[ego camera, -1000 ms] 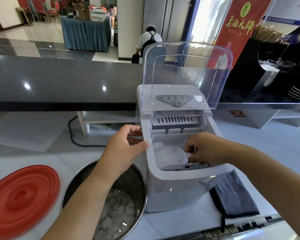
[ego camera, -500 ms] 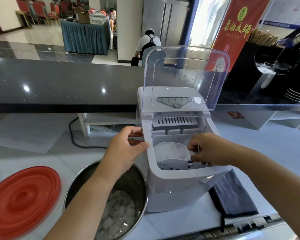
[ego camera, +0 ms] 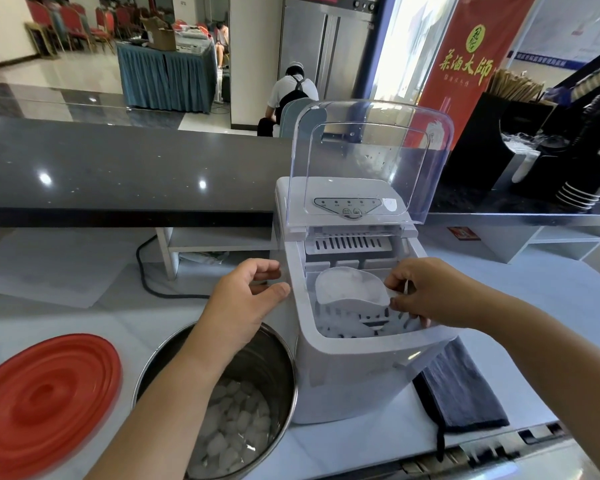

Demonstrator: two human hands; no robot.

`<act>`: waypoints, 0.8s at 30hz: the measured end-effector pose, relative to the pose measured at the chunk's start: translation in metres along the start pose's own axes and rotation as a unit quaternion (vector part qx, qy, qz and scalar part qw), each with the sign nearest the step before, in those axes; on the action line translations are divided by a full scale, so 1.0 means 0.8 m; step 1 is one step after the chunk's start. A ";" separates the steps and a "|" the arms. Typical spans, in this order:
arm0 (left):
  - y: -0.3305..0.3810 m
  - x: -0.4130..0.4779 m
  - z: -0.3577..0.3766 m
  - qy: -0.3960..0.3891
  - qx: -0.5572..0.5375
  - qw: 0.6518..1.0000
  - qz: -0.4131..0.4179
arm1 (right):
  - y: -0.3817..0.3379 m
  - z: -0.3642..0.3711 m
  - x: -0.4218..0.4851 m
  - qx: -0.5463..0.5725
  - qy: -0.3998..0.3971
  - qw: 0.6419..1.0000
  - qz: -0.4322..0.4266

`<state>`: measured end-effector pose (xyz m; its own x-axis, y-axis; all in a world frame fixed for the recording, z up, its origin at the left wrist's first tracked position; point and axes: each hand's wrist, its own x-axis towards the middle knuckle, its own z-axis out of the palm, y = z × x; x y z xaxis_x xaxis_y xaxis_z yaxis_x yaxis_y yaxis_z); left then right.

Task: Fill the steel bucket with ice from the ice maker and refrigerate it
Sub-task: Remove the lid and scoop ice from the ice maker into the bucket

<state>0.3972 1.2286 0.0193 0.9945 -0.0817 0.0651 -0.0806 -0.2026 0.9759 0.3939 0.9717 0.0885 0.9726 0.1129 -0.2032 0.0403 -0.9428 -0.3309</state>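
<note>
A white ice maker (ego camera: 357, 368) stands on the counter with its clear lid (ego camera: 371, 157) raised. My right hand (ego camera: 426, 292) grips the handle of a translucent scoop (ego camera: 350, 289) loaded with ice, held just above the ice basket inside the machine. My left hand (ego camera: 243, 303) holds the left top edge of the ice maker, thumb on the rim. Below that hand stands the steel bucket (ego camera: 278, 355), partly filled with ice cubes (ego camera: 232, 424).
A red round lid (ego camera: 45, 403) lies on the counter at the left. A dark folded cloth (ego camera: 461, 389) lies right of the ice maker. A black power cord (ego camera: 153, 275) runs behind. A dark raised counter (ego camera: 118, 168) crosses the back; a person crouches beyond it.
My right hand has lifted the ice-filled scoop up out of the basket. The left hand stays on the machine's edge.
</note>
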 end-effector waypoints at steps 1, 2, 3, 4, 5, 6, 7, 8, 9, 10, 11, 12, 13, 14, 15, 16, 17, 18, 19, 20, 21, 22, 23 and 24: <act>-0.001 -0.001 -0.005 0.003 -0.011 1.000 -0.001 | -0.003 -0.002 -0.002 0.004 0.006 1.000 0.000; -0.003 -0.002 -0.010 0.007 -0.021 1.000 -0.003 | -0.007 -0.005 -0.005 0.009 0.011 1.000 0.000; -0.005 -0.003 -0.015 0.012 -0.027 1.000 -0.005 | -0.010 -0.007 -0.007 0.013 0.015 1.000 -0.003; -0.008 -0.005 -0.020 0.019 -0.029 0.999 -0.005 | -0.015 -0.009 -0.010 0.014 0.021 1.000 -0.006; -0.010 -0.006 -0.026 0.025 -0.029 0.999 -0.005 | -0.020 -0.011 -0.012 0.013 0.028 0.999 -0.010; -0.013 -0.008 -0.031 0.030 -0.028 0.999 -0.005 | -0.025 -0.012 -0.015 0.014 0.034 0.999 -0.013; -0.015 -0.008 -0.034 0.035 -0.031 0.999 -0.009 | -0.029 -0.014 -0.016 0.018 0.037 0.999 -0.016; -0.016 -0.010 -0.039 0.041 -0.039 0.998 -0.013 | -0.034 -0.015 -0.018 0.021 0.040 0.999 -0.020; -0.018 -0.011 -0.044 0.046 -0.047 0.998 -0.019 | -0.039 -0.015 -0.020 0.022 0.041 0.999 -0.024; -0.019 -0.012 -0.049 0.048 -0.054 0.997 -0.024 | -0.045 -0.015 -0.022 0.023 0.044 0.998 -0.027; -0.019 -0.013 -0.053 0.049 -0.058 0.997 -0.025 | -0.050 -0.014 -0.024 0.023 0.046 0.998 -0.029; -0.018 -0.015 -0.057 0.050 -0.062 0.997 -0.023 | -0.057 -0.014 -0.026 0.024 0.046 0.998 -0.032; -0.018 -0.017 -0.062 0.049 -0.065 0.997 -0.019 | -0.063 -0.012 -0.028 0.026 0.047 0.998 -0.035; -0.018 -0.019 -0.066 0.047 -0.067 0.997 -0.017 | -0.070 -0.009 -0.031 0.030 0.049 0.998 -0.038; -0.019 -0.021 -0.072 0.046 -0.067 0.997 -0.017 | -0.077 -0.006 -0.033 0.034 0.052 0.997 -0.041; -0.020 -0.022 -0.076 0.043 -0.065 0.997 -0.019 | -0.083 -0.003 -0.035 0.037 0.053 0.997 -0.046; -0.024 -0.022 -0.082 0.042 -0.061 0.997 -0.024 | -0.090 0.001 -0.038 0.038 0.051 0.997 -0.051; -0.028 -0.022 -0.087 0.041 -0.055 0.997 -0.029 | -0.097 0.006 -0.040 0.041 0.048 0.996 -0.056; -0.034 -0.021 -0.093 0.046 -0.048 0.997 -0.033 | -0.102 0.010 -0.042 0.043 0.046 0.996 -0.059; -0.040 -0.020 -0.098 0.054 -0.033 0.997 -0.037 | -0.108 0.015 -0.044 0.042 0.045 0.996 -0.059; -0.047 -0.019 -0.103 0.058 -0.013 0.997 -0.041 | -0.113 0.020 -0.047 0.040 0.045 0.996 -0.058; -0.053 -0.019 -0.108 0.058 0.007 0.997 -0.047 | -0.118 0.025 -0.049 0.037 0.044 0.997 -0.058; -0.059 -0.021 -0.112 0.055 0.021 0.997 -0.054 | -0.122 0.031 -0.051 0.034 0.042 0.997 -0.059; -0.065 -0.022 -0.115 0.051 0.027 0.996 -0.061 | -0.127 0.037 -0.053 0.030 0.040 0.997 -0.061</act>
<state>0.3903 1.3302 -0.0132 0.9985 0.0456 -0.0304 0.0411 -0.2580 0.9653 0.3416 1.0717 0.1036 0.9764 0.1984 -0.0856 0.1481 -0.9029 -0.4036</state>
